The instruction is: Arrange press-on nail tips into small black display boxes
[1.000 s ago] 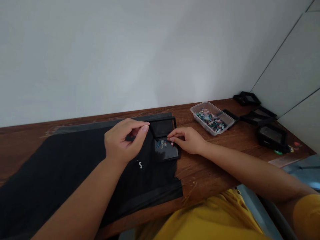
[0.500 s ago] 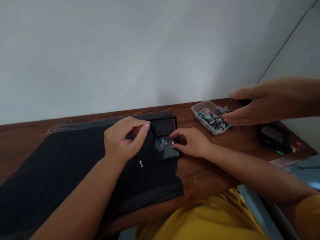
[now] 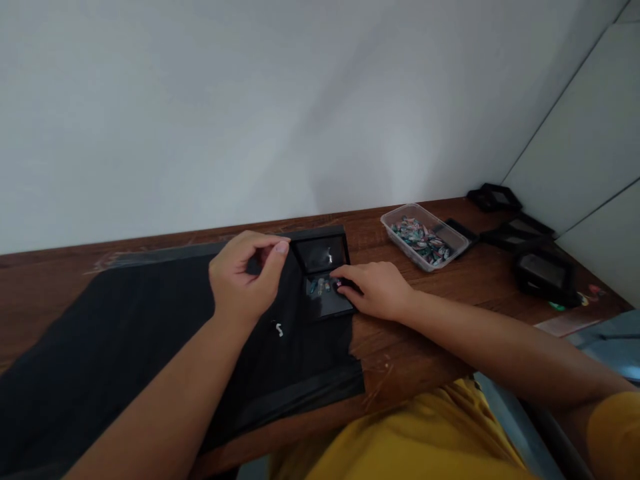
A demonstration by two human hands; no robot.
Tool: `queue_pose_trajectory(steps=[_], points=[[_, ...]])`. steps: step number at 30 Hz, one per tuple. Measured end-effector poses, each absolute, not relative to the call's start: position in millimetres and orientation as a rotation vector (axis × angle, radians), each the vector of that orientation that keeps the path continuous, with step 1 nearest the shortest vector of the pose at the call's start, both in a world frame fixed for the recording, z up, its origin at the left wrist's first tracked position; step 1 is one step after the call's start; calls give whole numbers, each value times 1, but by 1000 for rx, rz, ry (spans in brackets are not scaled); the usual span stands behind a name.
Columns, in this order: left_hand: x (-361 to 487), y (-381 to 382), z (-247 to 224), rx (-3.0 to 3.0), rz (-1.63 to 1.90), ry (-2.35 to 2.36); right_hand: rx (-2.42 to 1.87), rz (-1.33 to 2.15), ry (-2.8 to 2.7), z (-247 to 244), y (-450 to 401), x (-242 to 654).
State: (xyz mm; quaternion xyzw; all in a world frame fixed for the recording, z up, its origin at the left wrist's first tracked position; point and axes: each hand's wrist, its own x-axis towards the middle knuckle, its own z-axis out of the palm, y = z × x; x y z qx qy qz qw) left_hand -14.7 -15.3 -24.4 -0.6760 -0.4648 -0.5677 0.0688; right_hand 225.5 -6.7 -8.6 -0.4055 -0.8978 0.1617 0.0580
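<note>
A black hinged case (image 3: 325,308) lies open on a black cloth (image 3: 150,320), its lid (image 3: 313,253) tilted up at the back. On the clear film inside sit several small glossy blue-green and pale pieces (image 3: 320,287) in a row. At the row's right end my right hand (image 3: 377,288) has thumb and index finger closed around a small dark piece with a pink mark (image 3: 339,284). Beside the lid's left edge, my left hand (image 3: 245,277) is raised with thumb and index finger pinched together. What its fingertips hold, if anything, I cannot make out.
A clear plastic tub (image 3: 419,257) full of small coloured pieces stands to the right. Several black cases (image 3: 545,273) lie beyond it. A small white curl (image 3: 279,329) rests on the cloth. The wooden table (image 3: 410,347) meets a white wall at the back.
Another person's hand has moved away from above the tub and out of view. The lid now leans further back and shows a bright reflection. My hands have barely moved.
</note>
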Motion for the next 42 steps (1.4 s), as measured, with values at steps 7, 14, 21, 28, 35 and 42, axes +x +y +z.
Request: queue_pose_trajectory(steps=[7, 14, 21, 28, 35, 42], points=[[-20, -8, -34, -2028, -1675, -1639, -1167, 485, -2725, -11, -8, 225], [-23, -5, -43, -2098, -1613, -1628, -1190, 482, -2704, -12, -9, 222], [-28, -3, -48, -2126, -1565, -1645, -1216, 524, -2729, -11, -8, 221], [-29, -4, -48, -2169, -1546, -1640, -927, 425, -2622, -11, 4, 240], [-30, -7, -48, -2262, -1339, -1817, -1166, -47, -2038, 11, 45, 300], [-30, -6, -50, -2305, -1365, -1790, -1774, 12, -2220, 11, 76, 326]])
